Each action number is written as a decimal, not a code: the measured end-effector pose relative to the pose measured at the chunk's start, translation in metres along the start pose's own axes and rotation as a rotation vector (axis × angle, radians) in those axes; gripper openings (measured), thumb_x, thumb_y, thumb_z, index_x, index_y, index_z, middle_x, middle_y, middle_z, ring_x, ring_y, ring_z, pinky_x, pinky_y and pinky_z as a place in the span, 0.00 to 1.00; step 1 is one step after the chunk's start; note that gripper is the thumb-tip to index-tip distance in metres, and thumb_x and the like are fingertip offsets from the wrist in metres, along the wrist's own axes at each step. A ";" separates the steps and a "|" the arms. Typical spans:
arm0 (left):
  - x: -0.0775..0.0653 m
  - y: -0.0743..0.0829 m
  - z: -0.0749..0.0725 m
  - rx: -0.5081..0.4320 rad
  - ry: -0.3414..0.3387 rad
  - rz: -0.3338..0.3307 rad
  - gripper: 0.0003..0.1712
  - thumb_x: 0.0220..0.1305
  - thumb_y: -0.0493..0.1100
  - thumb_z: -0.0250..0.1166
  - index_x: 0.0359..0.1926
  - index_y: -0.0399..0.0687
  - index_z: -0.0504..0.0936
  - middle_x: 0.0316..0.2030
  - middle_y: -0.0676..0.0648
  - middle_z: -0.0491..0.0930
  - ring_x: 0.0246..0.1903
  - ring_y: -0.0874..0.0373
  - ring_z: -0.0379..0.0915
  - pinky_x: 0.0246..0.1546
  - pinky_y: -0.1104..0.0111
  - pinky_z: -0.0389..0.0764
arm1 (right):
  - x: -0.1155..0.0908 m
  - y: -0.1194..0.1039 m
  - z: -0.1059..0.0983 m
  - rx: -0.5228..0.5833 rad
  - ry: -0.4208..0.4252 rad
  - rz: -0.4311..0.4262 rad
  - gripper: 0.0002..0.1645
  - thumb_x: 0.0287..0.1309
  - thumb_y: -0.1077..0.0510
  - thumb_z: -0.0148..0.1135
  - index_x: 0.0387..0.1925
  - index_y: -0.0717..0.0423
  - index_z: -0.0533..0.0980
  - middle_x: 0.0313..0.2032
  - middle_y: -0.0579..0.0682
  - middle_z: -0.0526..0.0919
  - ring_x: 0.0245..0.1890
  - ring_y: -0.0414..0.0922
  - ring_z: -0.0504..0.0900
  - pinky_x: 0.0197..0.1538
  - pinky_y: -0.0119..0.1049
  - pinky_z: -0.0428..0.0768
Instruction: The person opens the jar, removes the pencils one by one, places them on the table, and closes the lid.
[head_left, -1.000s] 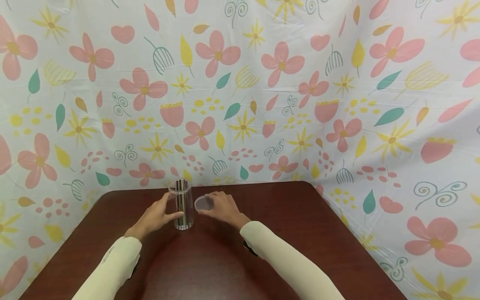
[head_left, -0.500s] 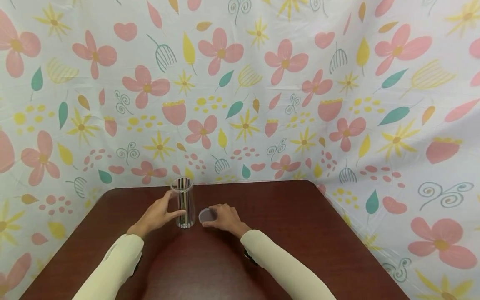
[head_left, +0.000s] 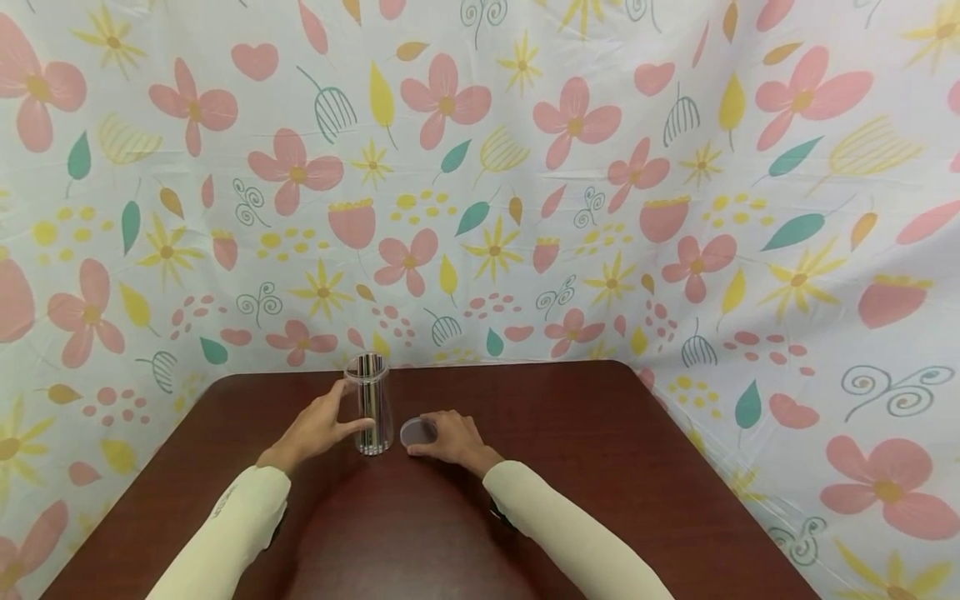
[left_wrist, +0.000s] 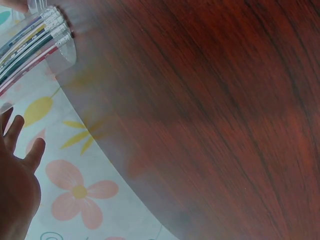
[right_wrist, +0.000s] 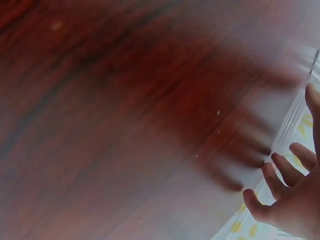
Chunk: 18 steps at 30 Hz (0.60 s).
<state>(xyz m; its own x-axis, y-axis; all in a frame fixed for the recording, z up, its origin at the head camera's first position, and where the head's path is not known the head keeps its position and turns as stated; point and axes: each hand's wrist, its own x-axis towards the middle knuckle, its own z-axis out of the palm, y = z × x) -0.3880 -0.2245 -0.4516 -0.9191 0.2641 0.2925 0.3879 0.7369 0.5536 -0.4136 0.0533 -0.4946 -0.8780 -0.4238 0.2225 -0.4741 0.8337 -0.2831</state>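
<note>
A tall clear jar (head_left: 381,408) stands upright near the table's back edge, with several pencils (left_wrist: 32,42) inside; no lid is on it. My left hand (head_left: 318,425) holds it from the left, thumb across the front and the other fingers partly hidden behind. To the right of the jar, a round clear lid (head_left: 416,432) is low at the tabletop, between the thumb and fingers of my right hand (head_left: 453,437). In the right wrist view the fingertips (right_wrist: 250,192) meet their reflections in the table, and the lid's rim (right_wrist: 290,117) shows beside them.
The dark red-brown wooden table (head_left: 555,467) has a glossy surface and rounded back corners. A white curtain (head_left: 480,183) printed with flowers and leaves hangs close behind it and along both sides.
My right hand has lowered the lid and drawn it slightly away from the jar, toward the table. My left hand stays at the jar. The view has shifted slightly.
</note>
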 end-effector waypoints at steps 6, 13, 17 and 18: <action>0.000 -0.001 0.001 0.008 0.002 0.006 0.51 0.63 0.62 0.74 0.74 0.42 0.59 0.70 0.34 0.70 0.69 0.35 0.67 0.64 0.37 0.69 | 0.002 -0.001 -0.005 0.034 0.015 -0.003 0.43 0.58 0.30 0.72 0.67 0.50 0.78 0.58 0.49 0.85 0.50 0.47 0.85 0.43 0.40 0.84; 0.000 -0.001 0.001 0.017 0.009 0.009 0.51 0.63 0.61 0.74 0.74 0.43 0.60 0.70 0.34 0.71 0.69 0.34 0.68 0.64 0.37 0.70 | 0.010 -0.004 -0.023 0.095 0.112 -0.040 0.36 0.63 0.37 0.72 0.65 0.52 0.79 0.56 0.52 0.86 0.42 0.48 0.88 0.32 0.36 0.81; 0.000 0.000 0.001 0.016 0.011 0.009 0.51 0.63 0.61 0.75 0.74 0.42 0.60 0.69 0.34 0.71 0.68 0.35 0.68 0.64 0.37 0.69 | 0.015 -0.007 -0.037 0.146 0.139 -0.045 0.34 0.66 0.38 0.69 0.65 0.52 0.79 0.55 0.50 0.87 0.50 0.49 0.87 0.44 0.41 0.84; 0.001 0.000 0.001 0.016 0.012 0.010 0.51 0.62 0.61 0.75 0.74 0.42 0.59 0.69 0.34 0.71 0.68 0.35 0.68 0.64 0.37 0.69 | 0.017 -0.008 -0.040 0.157 0.147 -0.049 0.33 0.66 0.38 0.69 0.65 0.51 0.79 0.54 0.49 0.87 0.50 0.49 0.87 0.46 0.42 0.85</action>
<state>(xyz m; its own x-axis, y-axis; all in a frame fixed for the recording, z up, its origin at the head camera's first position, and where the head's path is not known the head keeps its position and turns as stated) -0.3884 -0.2234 -0.4522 -0.9143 0.2643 0.3069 0.3958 0.7440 0.5383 -0.4220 0.0538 -0.4515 -0.8402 -0.3966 0.3699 -0.5303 0.7434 -0.4075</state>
